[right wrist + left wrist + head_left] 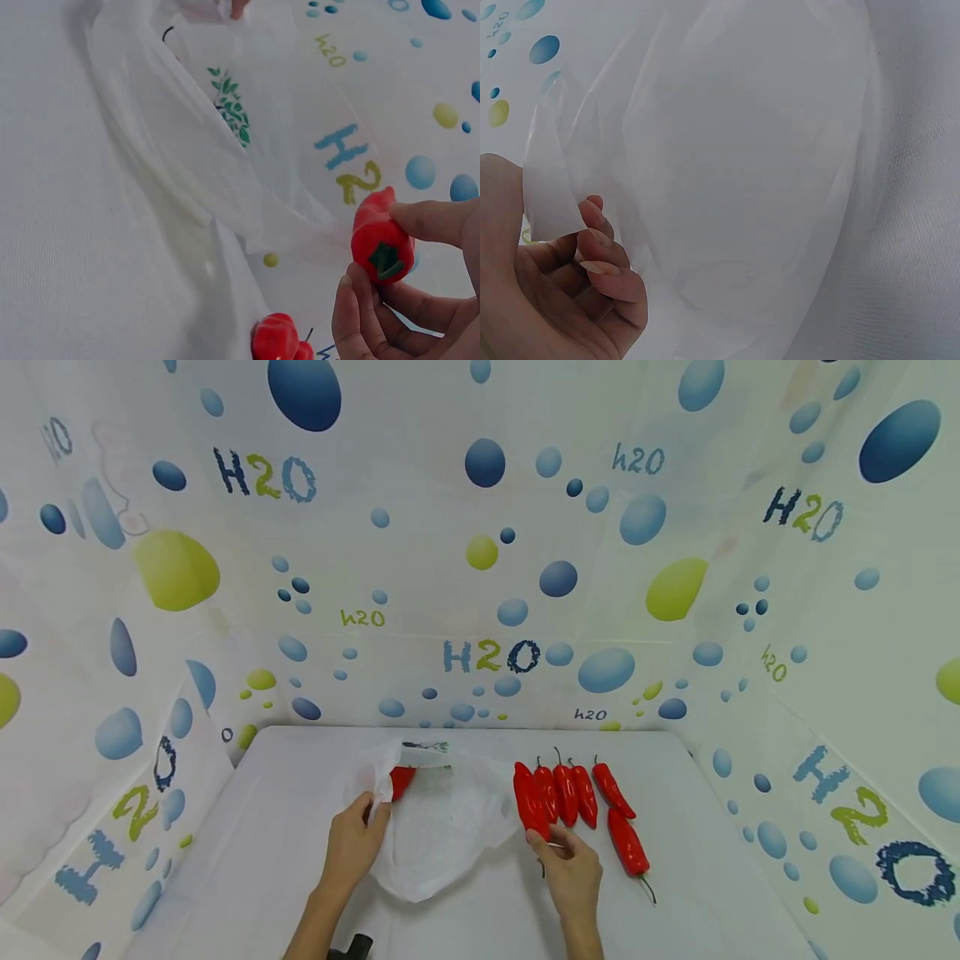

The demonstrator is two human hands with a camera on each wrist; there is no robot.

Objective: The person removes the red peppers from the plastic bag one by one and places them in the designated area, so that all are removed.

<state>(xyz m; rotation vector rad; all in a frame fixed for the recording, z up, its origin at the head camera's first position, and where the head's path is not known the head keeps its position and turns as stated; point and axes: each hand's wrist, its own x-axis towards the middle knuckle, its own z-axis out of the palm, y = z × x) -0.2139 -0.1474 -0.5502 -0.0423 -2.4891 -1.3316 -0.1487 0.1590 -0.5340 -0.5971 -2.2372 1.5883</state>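
While the right hand [576, 870] is pinching one red pepper [532, 802] between thumb and fingers near its stem end, the left hand [356, 835] is curling its fingers and gripping the rim of a thin white bag [442, 852]. The held pepper is hanging above the counter [712, 902], just beside the bag's right edge, its tip pointing away from the person. It is looking light and fairly firm, and its glossy skin is probably making it a little slippery, so the broad shoulder by the green cap is offering the surest hold (the thin stem is likely bending or snapping under a tug). The bag is appearing nearly weightless and floppy; its film is creasing easily, so a pinch on the rim is seeming best, and a hard pull is risking a tear. At its mouth, close to the left fingers, a patch of red [402, 782] is showing, though how much is lying inside is staying hidden. Farther right, four peppers [566, 795] are lying side by side in a row, and another pepper [627, 843] is resting nearer the person.
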